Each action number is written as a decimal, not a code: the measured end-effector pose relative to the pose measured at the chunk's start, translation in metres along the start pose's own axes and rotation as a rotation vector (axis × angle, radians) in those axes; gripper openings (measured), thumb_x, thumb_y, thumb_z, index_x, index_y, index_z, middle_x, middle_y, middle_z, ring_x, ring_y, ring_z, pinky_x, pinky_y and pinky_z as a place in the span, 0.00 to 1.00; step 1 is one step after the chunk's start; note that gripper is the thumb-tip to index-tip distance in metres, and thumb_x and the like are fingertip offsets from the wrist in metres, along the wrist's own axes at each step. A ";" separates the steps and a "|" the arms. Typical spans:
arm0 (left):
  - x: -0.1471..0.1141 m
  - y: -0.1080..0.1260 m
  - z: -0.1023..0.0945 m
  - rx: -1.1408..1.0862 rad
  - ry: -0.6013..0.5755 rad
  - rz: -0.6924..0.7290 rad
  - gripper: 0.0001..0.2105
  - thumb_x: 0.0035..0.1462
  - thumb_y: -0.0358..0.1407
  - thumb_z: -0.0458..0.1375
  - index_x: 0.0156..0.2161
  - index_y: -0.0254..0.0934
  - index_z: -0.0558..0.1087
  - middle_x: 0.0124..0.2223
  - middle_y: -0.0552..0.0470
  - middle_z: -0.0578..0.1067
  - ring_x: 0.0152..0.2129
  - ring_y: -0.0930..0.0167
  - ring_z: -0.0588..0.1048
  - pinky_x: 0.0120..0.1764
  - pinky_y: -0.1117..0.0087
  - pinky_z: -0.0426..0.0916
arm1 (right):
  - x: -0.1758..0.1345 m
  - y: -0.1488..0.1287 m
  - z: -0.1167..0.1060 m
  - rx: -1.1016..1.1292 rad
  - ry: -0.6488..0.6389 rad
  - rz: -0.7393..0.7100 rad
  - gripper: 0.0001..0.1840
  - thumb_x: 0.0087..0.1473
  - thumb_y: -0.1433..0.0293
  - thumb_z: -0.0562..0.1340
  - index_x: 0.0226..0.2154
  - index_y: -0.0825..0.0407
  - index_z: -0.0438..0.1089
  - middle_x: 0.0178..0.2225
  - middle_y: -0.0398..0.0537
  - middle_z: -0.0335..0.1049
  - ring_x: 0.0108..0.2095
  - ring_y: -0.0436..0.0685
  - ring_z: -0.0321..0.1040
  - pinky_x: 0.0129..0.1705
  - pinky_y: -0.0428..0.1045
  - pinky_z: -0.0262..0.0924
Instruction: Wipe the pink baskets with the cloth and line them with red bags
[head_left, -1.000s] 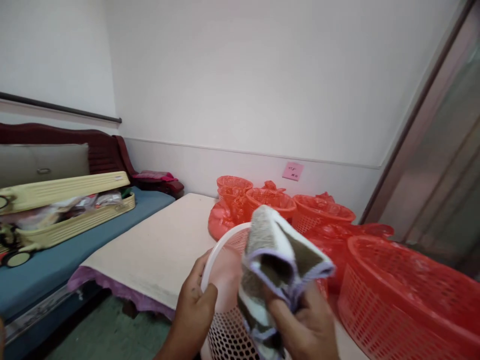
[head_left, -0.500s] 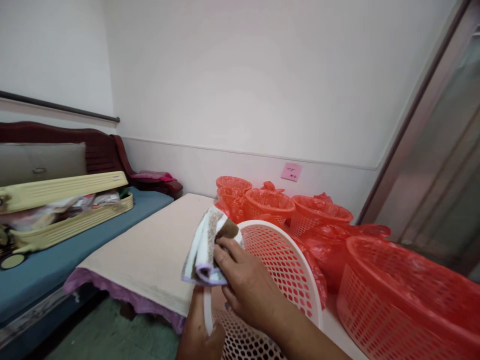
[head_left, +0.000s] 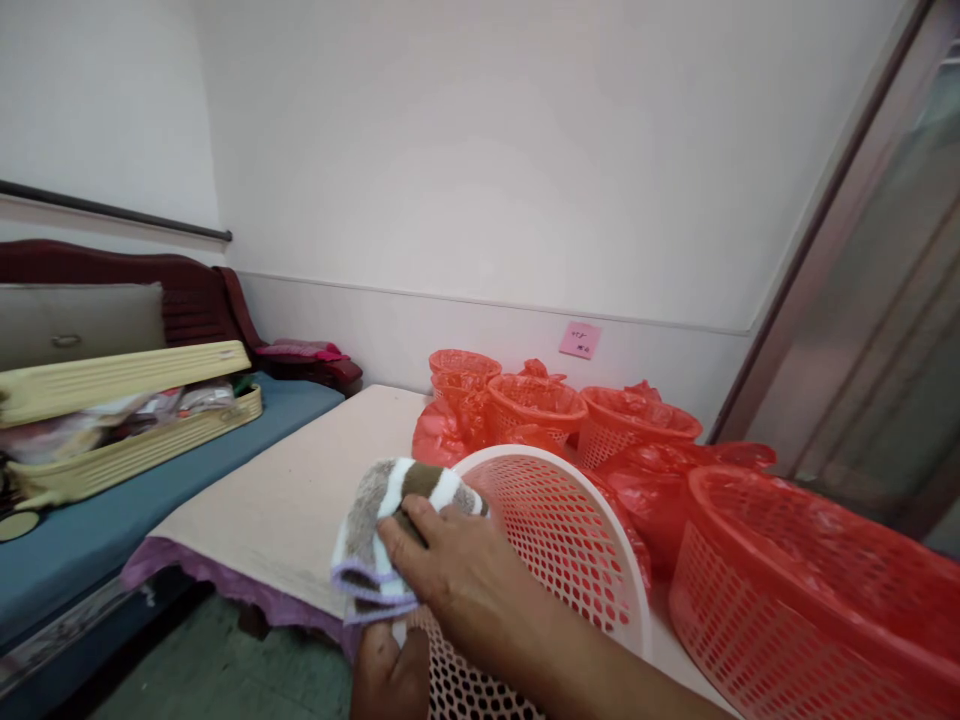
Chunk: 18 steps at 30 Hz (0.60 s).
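Observation:
My right hand (head_left: 469, 580) presses a folded striped cloth (head_left: 375, 515), white, grey and brown with a purple edge, over the left side of a pale pink plastic basket (head_left: 577, 535). The basket is tilted, its perforated inside turned toward me. Below the cloth, my left hand (head_left: 386, 675) is closed on the basket's near left rim; its upper fingers are hidden by the cloth.
Several red baskets with red plastic bags stand along the wall, the nearest large red basket (head_left: 810, 590) at right. A cream-covered table (head_left: 285, 500) extends left. Beyond it, a half-open yellow suitcase (head_left: 150, 440) lies on a blue bed (head_left: 300, 405). A pink note (head_left: 580, 340) is on the wall.
My right hand and the cloth have moved down and left along the basket rim. The cloth now lies flatter and covers more of my left hand. The basket has shifted only slightly.

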<state>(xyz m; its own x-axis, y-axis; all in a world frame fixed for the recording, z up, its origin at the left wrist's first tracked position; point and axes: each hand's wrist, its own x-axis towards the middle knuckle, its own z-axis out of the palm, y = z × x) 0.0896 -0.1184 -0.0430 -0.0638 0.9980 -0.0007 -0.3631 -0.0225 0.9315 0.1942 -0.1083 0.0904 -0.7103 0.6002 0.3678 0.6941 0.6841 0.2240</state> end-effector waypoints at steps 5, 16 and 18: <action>-0.010 0.010 0.011 -0.161 0.050 0.093 0.29 0.46 0.28 0.55 0.57 0.41 0.65 0.55 0.50 0.75 0.58 0.60 0.67 0.59 0.63 0.61 | 0.004 0.033 -0.011 -0.112 -0.024 0.256 0.33 0.52 0.80 0.58 0.60 0.51 0.55 0.52 0.57 0.66 0.38 0.62 0.71 0.29 0.51 0.60; -0.022 0.033 0.013 -0.306 0.289 -0.142 0.29 0.44 0.30 0.63 0.55 0.40 0.69 0.49 0.46 0.78 0.49 0.57 0.76 0.50 0.61 0.70 | -0.060 0.101 -0.027 -0.004 -0.126 0.898 0.19 0.53 0.64 0.60 0.47 0.53 0.64 0.42 0.57 0.72 0.36 0.64 0.71 0.27 0.49 0.48; -0.026 0.034 0.015 -0.308 0.308 -0.163 0.30 0.43 0.29 0.62 0.55 0.41 0.69 0.49 0.47 0.79 0.48 0.57 0.76 0.50 0.61 0.70 | -0.078 0.105 -0.029 0.058 -0.164 0.949 0.14 0.52 0.66 0.59 0.42 0.53 0.65 0.40 0.57 0.73 0.36 0.64 0.71 0.29 0.50 0.51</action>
<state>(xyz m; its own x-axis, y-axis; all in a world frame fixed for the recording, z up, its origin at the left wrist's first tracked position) 0.0924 -0.1440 -0.0059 -0.2387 0.9268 -0.2898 -0.6477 0.0705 0.7586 0.3255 -0.0949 0.1114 0.1332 0.9613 0.2411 0.9839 -0.0990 -0.1486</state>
